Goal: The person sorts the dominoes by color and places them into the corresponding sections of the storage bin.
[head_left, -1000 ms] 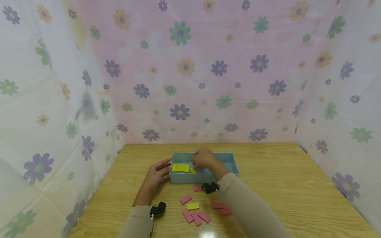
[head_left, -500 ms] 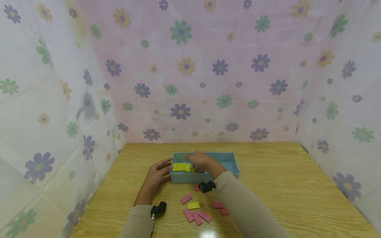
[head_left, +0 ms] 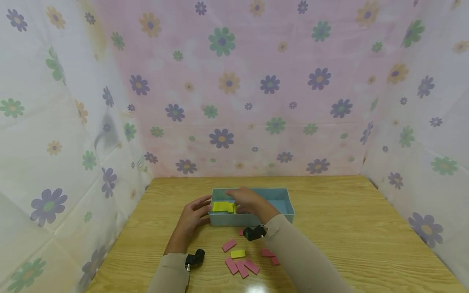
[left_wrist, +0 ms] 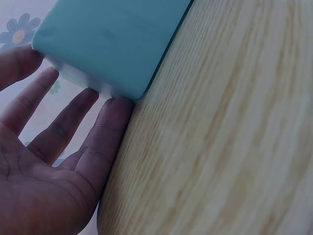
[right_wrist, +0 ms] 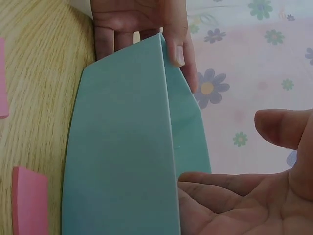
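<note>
Blue-green box [head_left: 253, 220] sits lengthwise across the counter [head_left: 329, 232], in front of the person. Left hand [head_left: 196, 211] at its left end: a light grip on the end wall, thumb lapped over the rim, fingers spread outside, lowest ones down by the counter. Reads as a brace, likely to stop the box sliding while the other side works. Yellow tiles [head_left: 221, 206] lie packed together inside at the left end, edge to edge or partly overlapping; the end wall probably serves as a stop to line them against. Right hand [head_left: 249, 200] reaches in from above, just right of that row. Its fingers run straight down behind the front wall, thumb lifted well away, so nothing looks pinched; the hand seems loose, perhaps nudging a tile sideways. Fingertip contact hidden; cannot tell. Right sleeve [head_left: 304, 252] slants in from lower right, wrist above the front rim; left sleeve [head_left: 169, 272] stays low. On the near side, one yellow tile [head_left: 237, 254] lies among scattered pink tiles [head_left: 231, 265], all flat on the counter, within easy reach of either hand.
</note>
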The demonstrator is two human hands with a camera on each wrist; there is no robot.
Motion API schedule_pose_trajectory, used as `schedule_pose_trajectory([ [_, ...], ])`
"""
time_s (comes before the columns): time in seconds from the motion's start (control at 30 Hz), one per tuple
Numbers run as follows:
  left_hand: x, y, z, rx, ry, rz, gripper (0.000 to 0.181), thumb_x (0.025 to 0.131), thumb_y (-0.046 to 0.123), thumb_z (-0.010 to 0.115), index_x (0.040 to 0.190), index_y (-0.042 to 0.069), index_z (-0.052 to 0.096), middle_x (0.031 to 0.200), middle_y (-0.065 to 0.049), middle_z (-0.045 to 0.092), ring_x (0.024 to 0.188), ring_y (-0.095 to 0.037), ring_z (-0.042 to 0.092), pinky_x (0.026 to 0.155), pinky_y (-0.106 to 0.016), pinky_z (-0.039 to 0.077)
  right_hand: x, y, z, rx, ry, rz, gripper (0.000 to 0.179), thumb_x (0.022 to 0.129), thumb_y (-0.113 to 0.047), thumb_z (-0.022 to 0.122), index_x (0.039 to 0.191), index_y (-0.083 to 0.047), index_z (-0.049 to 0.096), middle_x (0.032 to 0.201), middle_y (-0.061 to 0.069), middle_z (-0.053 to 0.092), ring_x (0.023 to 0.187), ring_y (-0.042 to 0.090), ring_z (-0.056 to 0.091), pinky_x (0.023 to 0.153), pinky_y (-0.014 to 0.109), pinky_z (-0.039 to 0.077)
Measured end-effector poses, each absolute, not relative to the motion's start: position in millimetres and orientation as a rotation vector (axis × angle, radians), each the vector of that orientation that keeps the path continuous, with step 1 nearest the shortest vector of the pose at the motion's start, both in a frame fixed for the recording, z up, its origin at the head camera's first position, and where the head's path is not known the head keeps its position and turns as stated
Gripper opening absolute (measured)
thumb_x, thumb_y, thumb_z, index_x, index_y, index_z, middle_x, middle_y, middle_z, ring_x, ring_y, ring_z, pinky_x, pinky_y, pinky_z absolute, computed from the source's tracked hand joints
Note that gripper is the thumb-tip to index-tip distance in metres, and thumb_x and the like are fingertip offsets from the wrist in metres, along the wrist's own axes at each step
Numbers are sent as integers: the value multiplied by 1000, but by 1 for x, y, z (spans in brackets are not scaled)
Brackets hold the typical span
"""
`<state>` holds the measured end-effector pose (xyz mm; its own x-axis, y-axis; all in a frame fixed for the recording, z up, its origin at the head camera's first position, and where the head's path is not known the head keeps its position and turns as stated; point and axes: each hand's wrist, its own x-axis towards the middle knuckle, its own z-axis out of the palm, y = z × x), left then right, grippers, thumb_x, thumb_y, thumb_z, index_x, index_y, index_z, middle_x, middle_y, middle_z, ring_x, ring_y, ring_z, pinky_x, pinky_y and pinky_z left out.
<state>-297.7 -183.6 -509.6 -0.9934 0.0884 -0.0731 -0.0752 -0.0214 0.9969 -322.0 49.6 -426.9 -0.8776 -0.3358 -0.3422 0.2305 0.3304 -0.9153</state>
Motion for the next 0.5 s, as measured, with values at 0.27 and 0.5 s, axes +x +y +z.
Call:
schedule_pose_trajectory([
  [0.27,-297,-184,-510,4,2109,2173,48,102,17,67,148,13,58,150,-19,56,131,-38,61,97,-47,59,-322,49,-432,-173,2135,-1575,90,102,-43,62,163,4,14,153,32,42,141,48,46,106,58,50],
  [0.5,-297,-183,-510,8,2125,2177,44,103,16,65,147,13,60,149,-20,56,130,-39,61,95,-48,60,-319,50,-429,-303,2242,-1434,54,105,-48,56,109,6,61,56,0,36,50,15,38,88,52,55],
])
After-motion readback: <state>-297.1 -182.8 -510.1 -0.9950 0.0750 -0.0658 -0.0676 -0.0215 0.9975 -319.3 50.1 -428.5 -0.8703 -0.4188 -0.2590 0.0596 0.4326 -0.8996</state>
